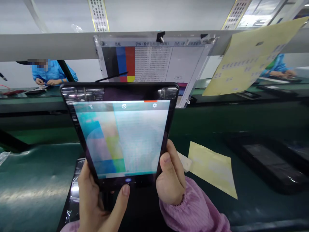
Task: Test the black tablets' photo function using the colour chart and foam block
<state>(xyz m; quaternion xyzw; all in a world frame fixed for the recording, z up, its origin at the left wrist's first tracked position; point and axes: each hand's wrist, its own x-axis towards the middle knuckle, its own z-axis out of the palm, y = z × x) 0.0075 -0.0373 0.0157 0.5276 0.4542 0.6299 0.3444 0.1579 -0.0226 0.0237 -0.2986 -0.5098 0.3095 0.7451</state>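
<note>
A black tablet (125, 138) is held up in front of me with its lit screen facing me. The screen shows a camera picture of coloured blocks and pale text. My left hand (96, 199) grips the lower left corner, its thumb at the bottom edge below a blue on-screen button. My right hand (172, 177) is closed round the lower right side, thumb on the bezel, with other fingers behind. Beyond the tablet hangs a colour and text chart (154, 61) in a clear sleeve, partly covered by the tablet's top edge.
A yellow paper (212, 167) lies on the green bench (36, 187) at right, near dark tablets (270, 161). Another yellow sheet (253, 58) hangs from the grey rail (48, 46). A person in blue (51, 74) sits across at left; another person's hands (285, 73) work at far right.
</note>
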